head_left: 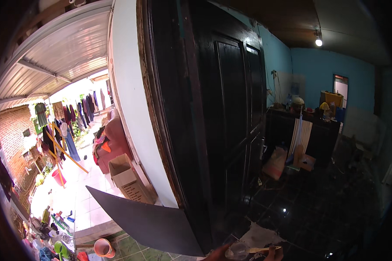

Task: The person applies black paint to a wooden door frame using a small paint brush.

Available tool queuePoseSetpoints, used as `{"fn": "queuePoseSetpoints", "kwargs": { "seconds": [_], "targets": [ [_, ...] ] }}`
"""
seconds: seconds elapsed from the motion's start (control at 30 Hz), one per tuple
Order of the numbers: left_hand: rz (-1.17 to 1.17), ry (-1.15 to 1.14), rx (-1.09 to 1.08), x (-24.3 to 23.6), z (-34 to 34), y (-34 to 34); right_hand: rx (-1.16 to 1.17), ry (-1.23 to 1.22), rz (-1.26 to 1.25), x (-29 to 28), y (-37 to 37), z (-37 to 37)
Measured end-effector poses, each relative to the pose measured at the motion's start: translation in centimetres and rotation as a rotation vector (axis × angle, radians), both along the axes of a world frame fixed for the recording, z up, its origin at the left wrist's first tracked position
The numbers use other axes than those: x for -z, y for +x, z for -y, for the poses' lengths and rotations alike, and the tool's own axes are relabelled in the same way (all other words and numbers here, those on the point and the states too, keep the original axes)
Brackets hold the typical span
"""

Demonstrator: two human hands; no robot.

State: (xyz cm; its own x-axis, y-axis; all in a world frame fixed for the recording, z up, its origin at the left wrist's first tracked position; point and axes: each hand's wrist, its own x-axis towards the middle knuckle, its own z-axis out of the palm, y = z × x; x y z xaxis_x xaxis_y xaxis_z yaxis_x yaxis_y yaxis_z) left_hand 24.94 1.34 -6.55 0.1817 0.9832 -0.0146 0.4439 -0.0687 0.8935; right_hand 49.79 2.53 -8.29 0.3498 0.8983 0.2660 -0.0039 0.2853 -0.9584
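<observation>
Low at the bottom edge, my left hand (218,253) closes round the side of a clear plastic cup (238,251). My right hand (274,253) grips a pale, flat stick (258,250), whose tip reaches to the cup's rim. What the cup contains is hard to make out. Both hands are partly cut off by the frame. Just beyond them a grey patch (259,235) lies on the dark tiled floor. A dark flat panel (148,224) stretches from beside my left hand toward the left, across the doorway.
A tall black panelled door (231,91) stands ahead beside a white wall (137,95). Outside are an open cardboard box (128,178), a red sofa (113,143) and an orange bucket (103,248). Indoors, a sack (275,163) and wooden strips (301,135) rest against a dark counter (324,135).
</observation>
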Motion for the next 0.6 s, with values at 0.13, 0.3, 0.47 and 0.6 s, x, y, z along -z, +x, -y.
{"fn": "queuePoseSetpoints", "kwargs": {
  "seconds": [0.13, 0.3, 0.47, 0.6],
  "targets": [
    [0.010, -0.084, -0.018, 1.4, -0.9, -0.8, 0.091, -0.109, -0.255, -2.5, -1.6, -0.2],
    [-0.005, -0.140, -0.047, -4.6, -0.3, -0.7, 0.078, -0.020, -0.311, -4.7, 0.3, -1.0],
    [0.211, 0.000, -0.029, -1.8, -1.5, -2.7, 0.053, 0.187, 0.013, -13.5, 0.0, -4.3],
    [0.318, 0.088, -0.001, -3.1, -1.3, -4.9, 0.026, 0.422, 0.069, -23.8, -3.1, -8.3]
  ]
}}
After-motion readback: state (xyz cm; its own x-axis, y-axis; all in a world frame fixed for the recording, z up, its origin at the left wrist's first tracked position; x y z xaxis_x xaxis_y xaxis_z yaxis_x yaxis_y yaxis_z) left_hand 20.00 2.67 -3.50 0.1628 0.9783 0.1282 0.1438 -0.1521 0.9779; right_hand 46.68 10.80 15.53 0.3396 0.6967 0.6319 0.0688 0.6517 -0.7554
